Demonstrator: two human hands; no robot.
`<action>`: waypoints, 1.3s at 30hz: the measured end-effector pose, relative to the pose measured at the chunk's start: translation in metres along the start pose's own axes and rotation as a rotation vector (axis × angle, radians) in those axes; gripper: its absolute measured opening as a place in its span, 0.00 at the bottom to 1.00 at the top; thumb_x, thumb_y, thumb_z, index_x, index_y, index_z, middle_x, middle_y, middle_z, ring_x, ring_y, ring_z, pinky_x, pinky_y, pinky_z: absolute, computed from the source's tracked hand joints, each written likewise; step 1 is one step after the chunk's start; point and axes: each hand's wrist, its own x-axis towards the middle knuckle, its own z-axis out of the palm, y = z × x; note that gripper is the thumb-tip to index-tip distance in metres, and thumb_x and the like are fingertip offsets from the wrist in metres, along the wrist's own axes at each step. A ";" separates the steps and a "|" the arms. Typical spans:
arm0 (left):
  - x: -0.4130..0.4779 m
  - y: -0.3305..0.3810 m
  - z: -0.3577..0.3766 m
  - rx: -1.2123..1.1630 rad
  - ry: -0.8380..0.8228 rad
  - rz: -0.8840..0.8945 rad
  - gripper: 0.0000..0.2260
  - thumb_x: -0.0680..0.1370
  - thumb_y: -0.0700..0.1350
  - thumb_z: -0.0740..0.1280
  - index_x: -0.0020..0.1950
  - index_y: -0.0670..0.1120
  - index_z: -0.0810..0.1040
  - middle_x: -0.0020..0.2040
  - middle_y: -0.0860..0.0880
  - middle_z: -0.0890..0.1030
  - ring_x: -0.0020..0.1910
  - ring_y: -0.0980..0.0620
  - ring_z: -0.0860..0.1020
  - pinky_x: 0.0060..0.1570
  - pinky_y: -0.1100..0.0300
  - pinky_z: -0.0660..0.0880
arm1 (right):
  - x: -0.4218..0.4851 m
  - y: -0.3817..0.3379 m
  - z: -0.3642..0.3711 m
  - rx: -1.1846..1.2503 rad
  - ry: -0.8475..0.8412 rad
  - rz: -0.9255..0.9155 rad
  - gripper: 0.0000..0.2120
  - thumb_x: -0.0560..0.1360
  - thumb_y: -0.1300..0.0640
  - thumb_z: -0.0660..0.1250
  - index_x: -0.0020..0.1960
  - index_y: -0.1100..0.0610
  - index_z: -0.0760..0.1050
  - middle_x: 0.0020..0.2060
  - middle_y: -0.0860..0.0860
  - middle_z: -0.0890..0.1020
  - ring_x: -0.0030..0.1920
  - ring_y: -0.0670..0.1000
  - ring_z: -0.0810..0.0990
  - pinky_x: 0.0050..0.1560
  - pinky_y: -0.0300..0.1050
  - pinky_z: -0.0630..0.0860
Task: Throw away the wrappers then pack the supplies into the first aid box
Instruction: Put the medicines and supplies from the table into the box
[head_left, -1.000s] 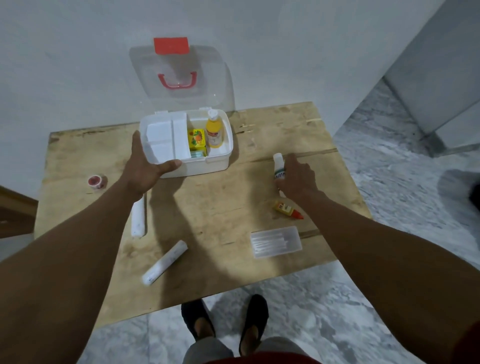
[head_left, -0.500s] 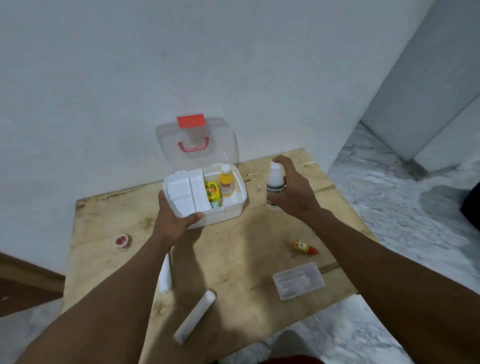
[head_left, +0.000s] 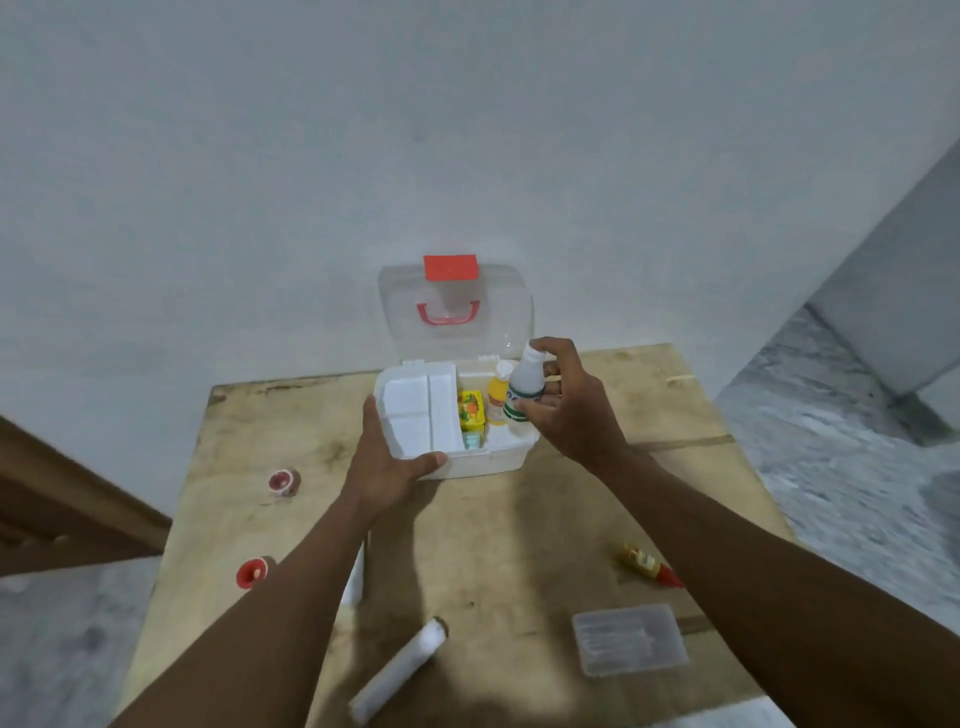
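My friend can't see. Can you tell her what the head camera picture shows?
A person's right hand holds a white bottle over the open first aid box, while the left hand grips the box's front corner. The box sits on a wooden table, with a yellow bottle and a yellow packet inside.

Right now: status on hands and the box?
Left hand grips first aid box at its front-left corner, lid open. Right hand holds white bottle over the right compartment. Yellow bottle stands there, close beside.
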 end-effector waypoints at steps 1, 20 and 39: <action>0.000 0.002 0.000 -0.008 -0.004 0.006 0.45 0.60 0.53 0.79 0.71 0.49 0.60 0.61 0.63 0.73 0.60 0.67 0.73 0.57 0.61 0.75 | 0.001 0.006 0.006 -0.030 -0.011 -0.032 0.31 0.65 0.57 0.77 0.62 0.49 0.66 0.47 0.51 0.82 0.43 0.55 0.83 0.45 0.55 0.81; 0.000 0.005 0.006 0.016 0.022 0.005 0.41 0.65 0.48 0.79 0.72 0.51 0.60 0.63 0.59 0.72 0.61 0.65 0.73 0.56 0.60 0.77 | 0.012 0.037 0.044 -0.354 -0.071 -0.060 0.20 0.64 0.73 0.67 0.53 0.60 0.70 0.43 0.59 0.78 0.43 0.62 0.74 0.39 0.48 0.67; -0.001 0.002 0.008 0.130 0.066 -0.008 0.40 0.66 0.46 0.81 0.70 0.49 0.59 0.60 0.56 0.73 0.61 0.51 0.74 0.50 0.60 0.73 | -0.011 0.016 0.019 -0.358 -0.104 0.007 0.21 0.67 0.64 0.69 0.59 0.63 0.74 0.49 0.64 0.78 0.48 0.65 0.76 0.50 0.54 0.75</action>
